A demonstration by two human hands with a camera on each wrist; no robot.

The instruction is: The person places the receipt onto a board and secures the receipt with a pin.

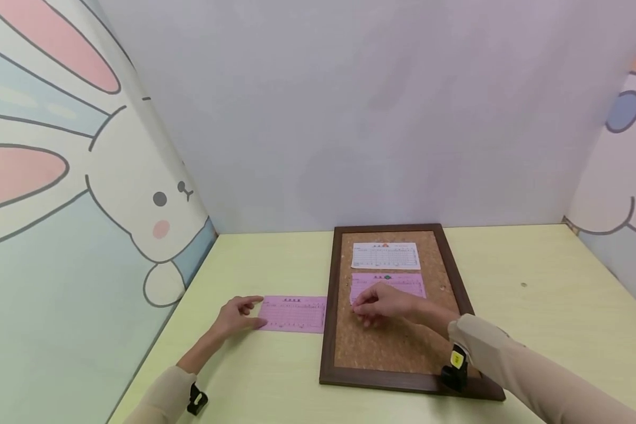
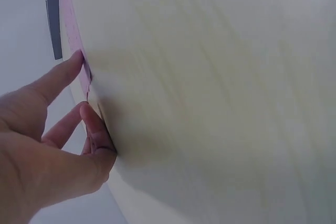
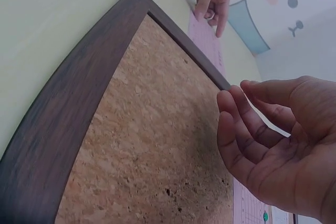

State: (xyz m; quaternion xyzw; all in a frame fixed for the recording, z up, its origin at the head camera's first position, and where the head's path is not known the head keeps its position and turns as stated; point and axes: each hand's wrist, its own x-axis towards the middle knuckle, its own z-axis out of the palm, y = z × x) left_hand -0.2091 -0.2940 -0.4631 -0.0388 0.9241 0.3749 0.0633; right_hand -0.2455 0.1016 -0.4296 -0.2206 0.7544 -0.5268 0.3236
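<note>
My left hand lies at the left end of a pink printed slip on the table. Its index fingertip touches the slip's upper left corner and its thumb the lower one, with the fingers spread apart. A framed cork board lies right of that slip. My right hand is over the board, thumb and fingertips close together at the lower left corner of a second pink slip. I cannot tell whether something small is pinched there. A white slip lies above it on the cork.
The board's dark frame borders the loose slip's right end. A small round spot shows on the table to the right. Walls stand behind and at both sides, the left one with a rabbit drawing. Black wrist cameras sit at both sleeves.
</note>
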